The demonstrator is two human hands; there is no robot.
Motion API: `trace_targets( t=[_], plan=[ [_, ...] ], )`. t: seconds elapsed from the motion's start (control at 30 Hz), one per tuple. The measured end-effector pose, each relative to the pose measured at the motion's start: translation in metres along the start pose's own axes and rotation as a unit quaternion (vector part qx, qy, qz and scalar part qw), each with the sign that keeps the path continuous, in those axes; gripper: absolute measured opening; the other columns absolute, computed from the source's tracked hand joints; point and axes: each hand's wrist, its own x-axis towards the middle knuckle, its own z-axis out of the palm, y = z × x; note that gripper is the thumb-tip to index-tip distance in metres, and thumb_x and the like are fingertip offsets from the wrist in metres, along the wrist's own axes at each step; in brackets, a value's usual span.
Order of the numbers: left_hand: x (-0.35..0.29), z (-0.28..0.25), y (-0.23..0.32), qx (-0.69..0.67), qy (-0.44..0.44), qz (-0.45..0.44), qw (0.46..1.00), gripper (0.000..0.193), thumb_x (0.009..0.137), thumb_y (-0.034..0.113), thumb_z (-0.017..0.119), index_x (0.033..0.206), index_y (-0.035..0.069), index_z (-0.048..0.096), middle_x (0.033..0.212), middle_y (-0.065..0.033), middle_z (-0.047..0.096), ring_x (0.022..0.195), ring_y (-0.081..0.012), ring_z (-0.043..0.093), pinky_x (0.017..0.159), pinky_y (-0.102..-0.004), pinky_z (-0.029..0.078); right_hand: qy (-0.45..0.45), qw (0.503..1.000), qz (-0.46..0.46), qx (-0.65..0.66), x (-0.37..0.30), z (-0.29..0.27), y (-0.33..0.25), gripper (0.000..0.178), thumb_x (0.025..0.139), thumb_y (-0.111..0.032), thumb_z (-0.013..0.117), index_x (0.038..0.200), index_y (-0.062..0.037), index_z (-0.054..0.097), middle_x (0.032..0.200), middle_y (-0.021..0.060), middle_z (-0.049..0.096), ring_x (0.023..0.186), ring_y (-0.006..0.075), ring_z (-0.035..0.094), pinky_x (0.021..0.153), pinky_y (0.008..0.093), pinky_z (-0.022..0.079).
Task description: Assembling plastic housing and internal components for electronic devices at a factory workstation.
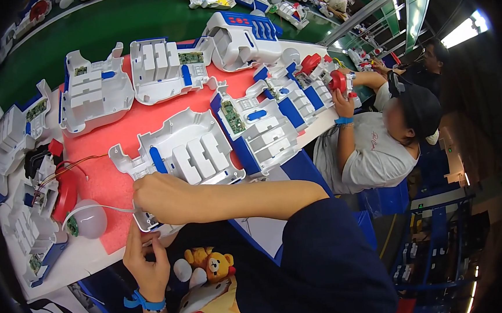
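Note:
A white plastic housing half (195, 143) with raised blocks and a blue strip lies open side up before me. My right hand (159, 196), its forearm crossing from the right, is closed at the housing's near left corner; its fingertips are hidden. A white flat cable (112, 207) runs to those fingers from a round white dome (89, 219) with a green board at its base. Below that corner, my left hand (147, 265), wearing a blue wristband, has its thumb and index finger apart. Its fingertips reach the housing's edge.
Red foam (101, 155) covers part of the white table. Several housing halves with circuit boards surround me, including one on the left (31, 221) beside a red part (66, 195). A closed white-and-blue unit (246, 40) stands behind. A co-worker (372, 139) handles a red part at right.

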Motion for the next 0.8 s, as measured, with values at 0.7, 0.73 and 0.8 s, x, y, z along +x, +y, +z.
trace_targets(
  t=[0.7,0.73,0.8],
  plan=[
    [0.0,0.002,-0.001,-0.012,-0.001,0.021,1.0,0.05,0.066,-0.008,0.051,0.115,-0.005,0.04,0.105,-0.0193,0.05,0.073,-0.0166,0.059,0.053,-0.0217,0.048,0.258,0.965,0.037,-0.022,-0.065,-0.022,-0.015,0.021,0.063,0.005,0.062,0.083,0.0001,0.058,0.066,0.0101,0.054,0.056,0.023,0.053,0.05,0.0287,0.042],
    [0.001,0.002,0.001,-0.012,-0.003,0.02,1.0,0.05,0.066,-0.008,0.051,0.115,-0.005,0.04,0.105,-0.0193,0.05,0.073,-0.0166,0.059,0.053,-0.0217,0.048,0.292,0.955,0.005,-0.05,-0.076,-0.02,-0.016,0.021,0.063,0.003,0.063,0.083,-0.0002,0.058,0.066,0.0099,0.054,0.056,0.0238,0.052,0.049,0.031,0.041],
    [0.001,0.002,0.003,-0.005,-0.01,0.033,0.999,0.05,0.066,-0.009,0.051,0.115,-0.006,0.04,0.106,-0.0202,0.05,0.075,-0.0167,0.06,0.053,-0.0217,0.048,0.283,0.958,0.031,-0.042,-0.094,-0.01,-0.027,0.021,0.06,0.005,0.065,0.08,-0.0011,0.059,0.066,0.0081,0.055,0.058,0.0209,0.054,0.057,0.0292,0.046]
  ],
)
